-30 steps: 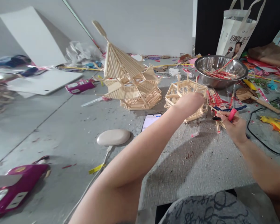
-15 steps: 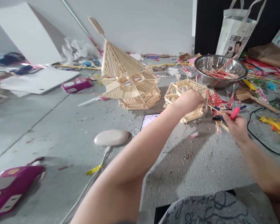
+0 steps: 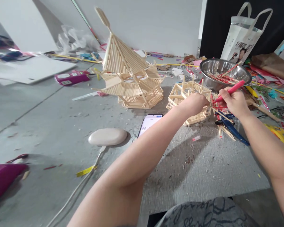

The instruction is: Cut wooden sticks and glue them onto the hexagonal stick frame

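My left hand [image 3: 197, 102] is closed at the right side of a small open frame of wooden sticks [image 3: 174, 96]. From its fingertips a thin wooden stick [image 3: 221, 113] slants down to the right. My right hand [image 3: 238, 102] grips a pink-red marker pen [image 3: 233, 90], its lower tip close to the left fingertips. Just below lie dark blue pliers [image 3: 238, 133], beside loose sticks [image 3: 227, 133] and red-and-white paper wrappers [image 3: 215, 96]. A taller pagoda-like stick model [image 3: 125, 63] with a pointed roof stands to the left.
A steel bowl [image 3: 203, 74] with wrapped sticks sits behind my right hand, a white bag [image 3: 241, 37] behind it. Left of my forearm are a phone [image 3: 153, 119] and a white oval device [image 3: 109, 137] with a cable. A yellow glue gun [image 3: 278, 134] lies far right.
My right hand has risen and come off the stick and pliers, now holding the marker pen tip-down near my left hand. The pliers lie on the ground. The view has shifted slightly.
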Tool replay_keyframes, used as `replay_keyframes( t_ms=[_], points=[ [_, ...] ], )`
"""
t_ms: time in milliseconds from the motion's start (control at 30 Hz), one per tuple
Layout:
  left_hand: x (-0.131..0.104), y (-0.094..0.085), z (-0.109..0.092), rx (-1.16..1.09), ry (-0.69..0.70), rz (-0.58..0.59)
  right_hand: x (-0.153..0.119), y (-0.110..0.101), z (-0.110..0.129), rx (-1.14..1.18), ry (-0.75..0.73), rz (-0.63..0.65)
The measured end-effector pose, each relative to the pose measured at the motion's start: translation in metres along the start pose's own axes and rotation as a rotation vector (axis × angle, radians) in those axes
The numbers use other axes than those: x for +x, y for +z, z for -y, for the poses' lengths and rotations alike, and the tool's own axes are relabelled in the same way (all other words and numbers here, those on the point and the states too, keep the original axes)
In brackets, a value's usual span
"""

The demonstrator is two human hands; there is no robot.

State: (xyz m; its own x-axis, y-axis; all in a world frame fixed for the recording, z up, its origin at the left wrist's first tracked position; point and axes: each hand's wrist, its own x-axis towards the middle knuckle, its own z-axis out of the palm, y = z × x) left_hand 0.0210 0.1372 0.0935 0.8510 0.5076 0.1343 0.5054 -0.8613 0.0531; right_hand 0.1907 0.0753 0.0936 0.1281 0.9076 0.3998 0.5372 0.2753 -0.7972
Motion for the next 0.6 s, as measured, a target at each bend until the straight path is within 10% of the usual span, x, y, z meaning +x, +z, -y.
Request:
replay_keyframes(
  t_ms=[600],
  points=[
    [-0.001,0.005,0.001,-0.040,0.017,-0.031,0.000,0.016,0.008,-0.296,-0.159,0.047]
  ],
)
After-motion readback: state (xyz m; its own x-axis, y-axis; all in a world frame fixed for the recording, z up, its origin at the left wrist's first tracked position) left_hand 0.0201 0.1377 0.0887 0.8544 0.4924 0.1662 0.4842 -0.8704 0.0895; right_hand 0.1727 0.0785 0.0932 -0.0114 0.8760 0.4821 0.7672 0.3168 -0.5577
